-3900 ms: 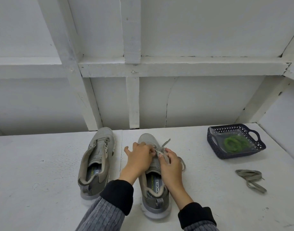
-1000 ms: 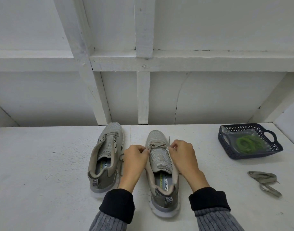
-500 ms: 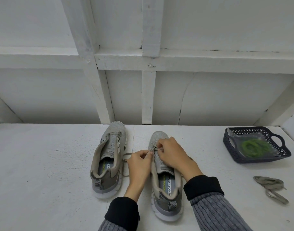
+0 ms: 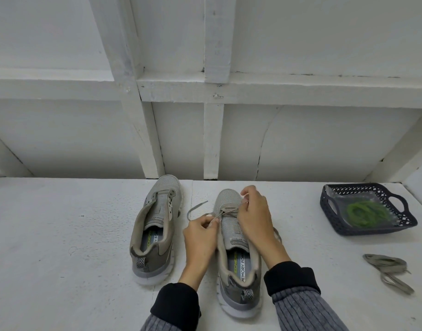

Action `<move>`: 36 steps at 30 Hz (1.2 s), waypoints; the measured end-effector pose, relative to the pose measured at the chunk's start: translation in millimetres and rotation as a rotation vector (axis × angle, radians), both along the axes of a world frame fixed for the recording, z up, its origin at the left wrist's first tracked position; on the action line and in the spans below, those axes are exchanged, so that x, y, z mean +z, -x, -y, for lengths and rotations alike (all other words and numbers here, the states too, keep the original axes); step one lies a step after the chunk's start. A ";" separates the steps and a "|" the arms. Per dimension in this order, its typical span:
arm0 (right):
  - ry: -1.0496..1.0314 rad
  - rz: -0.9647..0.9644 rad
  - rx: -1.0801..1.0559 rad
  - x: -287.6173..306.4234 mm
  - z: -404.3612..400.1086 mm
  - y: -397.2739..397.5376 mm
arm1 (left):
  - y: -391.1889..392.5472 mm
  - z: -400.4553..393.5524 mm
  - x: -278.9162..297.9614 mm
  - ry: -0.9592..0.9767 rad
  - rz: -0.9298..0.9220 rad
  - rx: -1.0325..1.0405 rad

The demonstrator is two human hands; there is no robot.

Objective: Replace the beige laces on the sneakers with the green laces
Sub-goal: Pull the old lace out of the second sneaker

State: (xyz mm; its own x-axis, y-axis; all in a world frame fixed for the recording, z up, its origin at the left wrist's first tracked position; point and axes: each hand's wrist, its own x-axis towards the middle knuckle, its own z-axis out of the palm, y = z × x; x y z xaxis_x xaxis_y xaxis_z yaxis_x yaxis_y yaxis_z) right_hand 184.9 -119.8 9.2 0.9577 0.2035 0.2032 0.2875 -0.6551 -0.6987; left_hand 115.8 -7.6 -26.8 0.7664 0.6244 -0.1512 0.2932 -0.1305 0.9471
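The grey mesh sneaker on the right (image 4: 231,237) stands on the white painted surface (image 4: 61,247), its long axis running near to far with the toe pointing to the far wall and the heel toward the person. Its insole reads "MEMORY FOA", the rest hidden under the collar, with a green word beside it too cut off to read. One beige flat lace (image 4: 225,209) crosses only the farthest eyelets. The left hand (image 4: 200,231) has its grip pinched on the strand coming out on the left side, whose free end trails leftward over the surface. The right hand (image 4: 254,216) has its grip pinched on the lace at the toe end, fingers curled above the eyelets.

Just beside it to the left stands the matching grey sneaker without a lace (image 4: 156,225), pointing the same way, toe far, tilted slightly left; the print on its insole is too small to read.

Far right sits a dark blue perforated plastic basket with handles (image 4: 401,206), holding a clear plastic bag with coiled green laces (image 4: 366,214) inside. Nearer, at the right edge, a loose beige lace (image 4: 388,271) lies bundled on the surface, well apart from the sneakers
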 end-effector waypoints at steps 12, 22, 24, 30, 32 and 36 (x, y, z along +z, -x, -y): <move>0.410 0.183 0.224 -6.9 -3.6 -2.1 | 0.0 -0.1 0.3 0.018 0.015 -0.007; -0.452 -0.044 0.074 6.3 -1.6 2.6 | 2.0 -1.3 -0.1 0.012 0.023 -0.003; -0.350 -0.033 0.111 8.3 2.0 -0.6 | 2.0 -0.8 0.7 0.011 0.024 -0.005; 0.405 0.023 0.252 16.0 6.8 0.5 | 0.0 -0.4 -0.6 0.025 -0.005 -0.001; 0.439 0.014 0.243 15.5 4.9 0.3 | -0.3 -0.2 -1.2 0.025 -0.011 0.002; 0.388 0.041 0.219 14.5 3.5 -1.2 | -0.8 -0.7 -2.6 0.012 -0.012 -0.003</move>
State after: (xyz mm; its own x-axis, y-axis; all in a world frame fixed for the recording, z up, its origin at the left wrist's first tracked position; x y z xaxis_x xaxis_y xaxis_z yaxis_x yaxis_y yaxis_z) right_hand 186.1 -123.3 23.7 0.8764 0.4691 0.1089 0.4709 -0.7874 -0.3977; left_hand 116.6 -6.9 -29.4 0.7666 0.6199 -0.1677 0.3043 -0.1206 0.9449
